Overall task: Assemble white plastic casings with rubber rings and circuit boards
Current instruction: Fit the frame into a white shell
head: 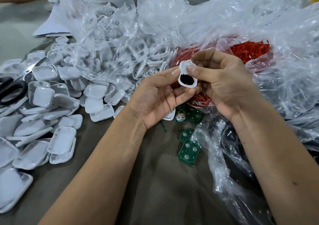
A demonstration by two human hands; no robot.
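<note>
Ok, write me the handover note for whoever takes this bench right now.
Left hand and right hand both grip one white plastic casing frame; the right thumb presses its upper part.
Red rubber rings lie in the clear plastic bag behind; green circuit boards lie on the table below the hands; white casing shells are heaped at left.
Done: frame picked up.
Left: finish fitting, add a board.

The small white plastic casing (185,69) looks smooth with a slight sheen. The heaped white plastic shells (51,107) are glossy and catch the light. The crumpled clear plastic bags (224,22) are thin, shiny film. The thin red rubber rings (250,51) look matt. The green circuit boards (189,149) are smooth with metallic silver pads. The grey-brown bench (146,181) is matt.
</note>
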